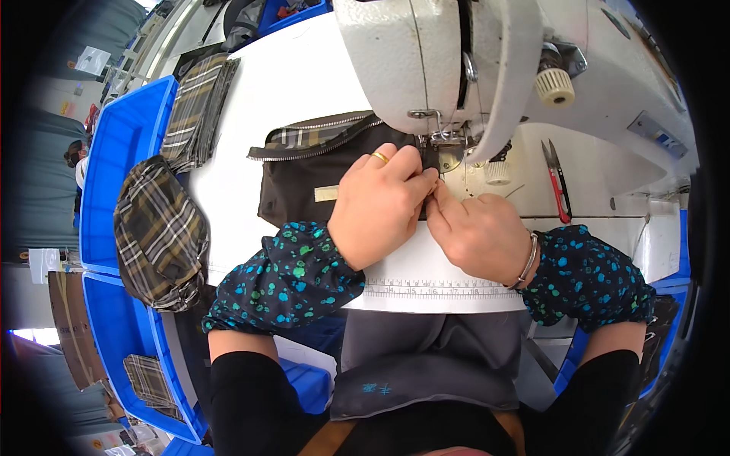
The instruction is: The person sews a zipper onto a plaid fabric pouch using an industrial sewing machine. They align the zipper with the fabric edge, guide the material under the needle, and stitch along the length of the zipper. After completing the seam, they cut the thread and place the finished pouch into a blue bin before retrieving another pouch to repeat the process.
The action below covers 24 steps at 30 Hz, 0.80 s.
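At the left of the frame we have an upper blue bin (114, 152), with a lower blue bin (125, 319) below it holding plaid fabric pieces (150, 380). Just right of the upper one, a rounded plaid pouch (161, 235) lies by the table's edge, and above it, toward the upper left, a stack of plaid fabric (199, 110). The dark pouch (293, 186) lies on the white table (243, 186) near the middle of the frame, its zipper (327, 138) curving along the top and a pale label (325, 194) on its face. Our left hand (380, 201), wearing a ring, lies over this pouch, fingers curled together and clamped on its right edge. Above, the sewing machine (441, 76) fills the upper right, its needle area just beyond our fingertips. Our right hand (483, 235), thumb and forefinger together, pinches the same edge, touching the left. Farther right, well apart from our hands, red-handled scissors (563, 201) lie with blades pointing up the frame.
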Available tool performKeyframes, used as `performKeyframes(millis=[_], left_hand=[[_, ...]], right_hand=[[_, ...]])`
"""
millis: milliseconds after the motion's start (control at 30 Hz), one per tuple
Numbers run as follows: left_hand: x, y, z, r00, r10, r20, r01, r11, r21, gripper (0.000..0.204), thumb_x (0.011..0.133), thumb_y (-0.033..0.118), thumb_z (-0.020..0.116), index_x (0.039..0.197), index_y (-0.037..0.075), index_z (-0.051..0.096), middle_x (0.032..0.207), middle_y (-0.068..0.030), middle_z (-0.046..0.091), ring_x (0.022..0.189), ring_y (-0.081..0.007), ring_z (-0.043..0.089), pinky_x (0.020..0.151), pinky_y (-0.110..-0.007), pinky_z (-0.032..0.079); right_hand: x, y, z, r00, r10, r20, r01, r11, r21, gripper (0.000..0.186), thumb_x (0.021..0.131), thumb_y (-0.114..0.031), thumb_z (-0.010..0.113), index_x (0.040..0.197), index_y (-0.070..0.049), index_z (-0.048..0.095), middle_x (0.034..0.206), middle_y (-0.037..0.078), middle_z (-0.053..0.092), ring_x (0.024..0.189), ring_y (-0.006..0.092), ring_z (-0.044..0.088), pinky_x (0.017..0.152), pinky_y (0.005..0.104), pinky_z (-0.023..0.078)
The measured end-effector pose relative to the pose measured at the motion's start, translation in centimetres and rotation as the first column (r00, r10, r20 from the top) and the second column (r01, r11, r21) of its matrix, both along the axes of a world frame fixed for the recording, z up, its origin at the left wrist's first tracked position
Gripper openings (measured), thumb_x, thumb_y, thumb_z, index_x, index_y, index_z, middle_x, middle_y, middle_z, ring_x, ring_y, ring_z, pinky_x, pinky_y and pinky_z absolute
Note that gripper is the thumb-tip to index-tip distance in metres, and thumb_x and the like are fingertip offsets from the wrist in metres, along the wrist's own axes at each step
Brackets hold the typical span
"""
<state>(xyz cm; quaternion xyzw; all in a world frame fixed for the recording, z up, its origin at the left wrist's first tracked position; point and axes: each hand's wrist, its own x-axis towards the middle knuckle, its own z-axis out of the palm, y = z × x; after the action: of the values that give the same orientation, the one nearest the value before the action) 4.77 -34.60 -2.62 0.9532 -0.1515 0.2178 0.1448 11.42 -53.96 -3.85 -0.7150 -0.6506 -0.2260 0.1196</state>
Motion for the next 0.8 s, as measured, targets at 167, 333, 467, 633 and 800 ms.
performKeyframes(millis=[167,333,467,633,800], left_hand=[[-0.2,-0.2,0.2,0.999,-0.011,-0.031,0.012,0.999,0.052,0.032,0.072,0.010,0.073,0.104,0.004,0.076,0.096,-0.0038,0.057,0.093,-0.0250,0.057,0.079,-0.039,0.046],[0.6,0.0,0.1,1.000,0.008,0.007,-0.009,0.994,0.108,0.035,0.076,0.013,0.072,0.109,0.003,0.074,0.097,-0.0041,0.058,0.096,-0.0247,0.056,0.082,-0.038,0.045],[0.8,0.3,-0.2,1.000,0.020,-0.010,-0.018,0.990,0.140,0.035,0.079,0.014,0.070,0.113,0.004,0.074,0.096,-0.0043,0.059,0.096,-0.0243,0.057,0.082,-0.038,0.046],[-0.9,-0.1,1.3,0.993,0.077,-0.090,-0.058,0.980,0.192,0.033,0.083,0.013,0.067,0.114,0.005,0.074,0.095,-0.0035,0.060,0.093,-0.0225,0.060,0.078,-0.035,0.047],[-1.9,-0.5,2.5,0.988,0.137,-0.076,-0.110,0.953,0.282,0.046,0.073,0.011,0.074,0.118,0.012,0.077,0.101,0.0012,0.068,0.097,-0.0214,0.065,0.083,-0.036,0.050]], right_hand=[[-0.1,0.0,0.1,1.000,-0.012,0.000,0.012,1.000,0.004,0.029,0.077,-0.013,0.067,0.096,0.007,0.073,0.102,0.031,0.075,0.056,0.0163,0.066,0.052,0.0296,0.052],[0.1,0.3,-0.1,0.999,-0.033,0.037,0.033,0.999,-0.005,0.028,0.077,-0.012,0.067,0.096,0.007,0.073,0.102,0.032,0.075,0.056,0.0161,0.066,0.051,0.0301,0.051],[0.2,0.5,-0.2,0.999,-0.042,0.014,0.042,0.999,0.012,0.025,0.077,-0.012,0.067,0.093,0.006,0.073,0.103,0.032,0.075,0.055,0.0164,0.065,0.051,0.0307,0.051],[0.0,0.2,-0.4,0.999,-0.049,-0.022,0.049,0.998,0.031,0.022,0.076,-0.014,0.067,0.089,0.004,0.072,0.105,0.031,0.075,0.054,0.0160,0.064,0.049,0.0310,0.050],[-0.4,-0.2,-0.7,1.000,0.018,-0.015,-0.018,0.999,0.048,0.022,0.076,-0.017,0.068,0.087,0.001,0.073,0.105,0.029,0.075,0.053,0.0150,0.063,0.048,0.0297,0.048]])
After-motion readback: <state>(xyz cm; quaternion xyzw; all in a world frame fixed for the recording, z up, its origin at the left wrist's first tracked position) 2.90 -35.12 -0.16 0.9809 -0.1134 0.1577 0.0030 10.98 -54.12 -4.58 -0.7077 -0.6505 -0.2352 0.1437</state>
